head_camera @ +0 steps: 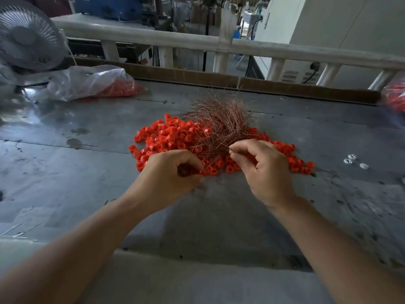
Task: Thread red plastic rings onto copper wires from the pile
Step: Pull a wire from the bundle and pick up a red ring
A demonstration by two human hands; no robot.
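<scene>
Right hand point(263, 166) pinches a strand from the copper wires point(219, 122) tangled atop the red rings point(173, 137) on the table point(87, 172), left hand point(171, 172) curled on rings at the pile's near edge; wire's thin, springy, likely snags, so pinch near its tip; rings probably light, rigid.

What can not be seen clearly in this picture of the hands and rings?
Head view: what the left hand holds; its curled fingers hide it.
Head view: which of the copper wires the right hand pinches; too thin, tangled.
Head view: bag at right edge; cut off, blurred.
Head view: small white pieces; too small to identify.
</scene>
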